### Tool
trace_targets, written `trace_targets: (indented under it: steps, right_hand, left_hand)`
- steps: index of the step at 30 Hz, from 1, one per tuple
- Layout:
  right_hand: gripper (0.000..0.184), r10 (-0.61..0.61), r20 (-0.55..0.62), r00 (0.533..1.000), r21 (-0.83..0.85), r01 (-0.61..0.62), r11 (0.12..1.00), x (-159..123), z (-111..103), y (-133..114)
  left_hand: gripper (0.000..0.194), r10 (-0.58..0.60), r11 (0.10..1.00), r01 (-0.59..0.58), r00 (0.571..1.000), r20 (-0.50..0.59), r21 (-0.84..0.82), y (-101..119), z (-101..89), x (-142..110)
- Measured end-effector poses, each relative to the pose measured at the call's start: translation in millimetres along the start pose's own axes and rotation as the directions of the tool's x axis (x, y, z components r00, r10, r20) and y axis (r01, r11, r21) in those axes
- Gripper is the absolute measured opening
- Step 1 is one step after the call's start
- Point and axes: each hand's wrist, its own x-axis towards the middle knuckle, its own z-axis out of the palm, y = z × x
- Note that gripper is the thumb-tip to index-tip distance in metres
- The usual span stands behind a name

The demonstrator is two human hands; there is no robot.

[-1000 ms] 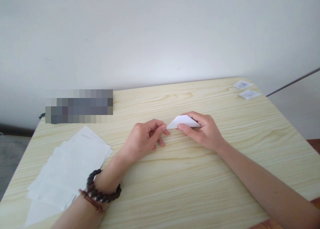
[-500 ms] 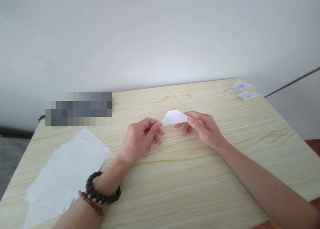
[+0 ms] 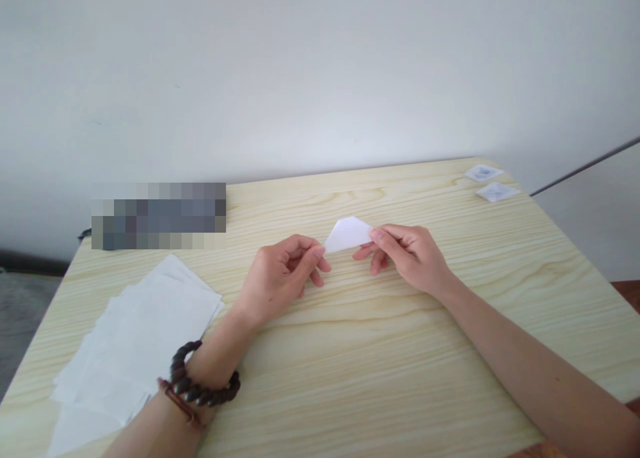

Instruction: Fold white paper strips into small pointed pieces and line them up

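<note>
A small white folded paper, shaped like a trapezoid with a flat top, is stretched between my two hands above the table. My left hand pinches its left tip between thumb and forefinger. At the opposite tip, my right hand grips the paper the same way, its other fingers curled loosely below. A dark beaded bracelet and a thin brown band circle my left wrist.
Several loose white sheets lie overlapping at the left of the wooden table. Two folded paper pieces rest at the far right corner. A blurred-out dark object sits at the back left, near the wall.
My right hand has slid from the paper's middle to its right tip. The paper has shifted slightly left and up, and its flat face now shows more. My left hand keeps its pinch.
</note>
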Motion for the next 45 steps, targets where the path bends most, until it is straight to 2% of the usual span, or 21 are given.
trace_targets:
  steps: [5, 9, 17, 23, 29, 33, 38, 40, 43, 45]
  right_hand:
    - [0.036, -0.046, 0.075, 0.996, 0.055, 0.042, 0.998, 0, 0, 2]
    - [0.034, -0.091, 0.142, 0.986, 0.012, 0.09, 0.996, -2, 1, 1]
    - [0.041, -0.106, 0.233, 0.967, -0.125, 0.138, 0.982, -3, 0, -5]
    - [0.039, -0.146, 0.317, 0.937, -0.173, 0.208, 0.963, -4, 1, -3]
    - [0.04, -0.338, 0.382, 0.86, -0.287, 0.458, 0.841, -5, 4, 1]
    - [0.036, -0.335, 0.382, 0.861, -0.26, 0.448, 0.856, -5, 5, 2]
    - [0.035, -0.357, 0.379, 0.854, -0.207, 0.455, 0.866, -4, 8, 3]
    - [0.037, -0.365, 0.394, 0.844, -0.192, 0.464, 0.865, -4, 8, 3]
    - [0.038, -0.374, 0.449, 0.812, -0.155, 0.482, 0.862, -4, 6, 3]
    - [0.037, -0.378, 0.469, 0.798, -0.159, 0.498, 0.853, -4, 5, 2]
  left_hand:
    - [0.046, 0.13, 0.989, -0.139, 0.977, 0.17, 0.042, 0, -10.1, -2]
    - [0.049, 0.119, 0.985, -0.15, 0.948, 0.296, 0.085, -1, -10.1, -3]
    - [0.045, 0.138, 0.95, -0.217, 0.936, 0.323, 0.223, -3, -10.1, -2]
    - [0.043, 0.232, 0.94, -0.319, 0.858, 0.458, 0.121, -7, -15.1, -3]
    - [0.039, 0.314, 0.896, -0.401, 0.877, 0.364, 0.193, -10, -9.1, -1]
    - [0.04, 0.303, 0.898, -0.387, 0.888, 0.346, 0.209, -10, -7.1, -1]
    - [0.039, 0.23, 0.916, -0.329, 0.899, 0.373, 0.228, -9, -7.2, -1]
    - [0.043, 0.245, 0.905, -0.355, 0.885, 0.396, 0.234, -8, -8.4, -1]
    - [0.048, 0.314, 0.886, -0.429, 0.834, 0.453, 0.176, -7, -11.0, -2]
    - [0.046, 0.307, 0.889, -0.422, 0.836, 0.455, 0.176, -7, -11.7, -2]
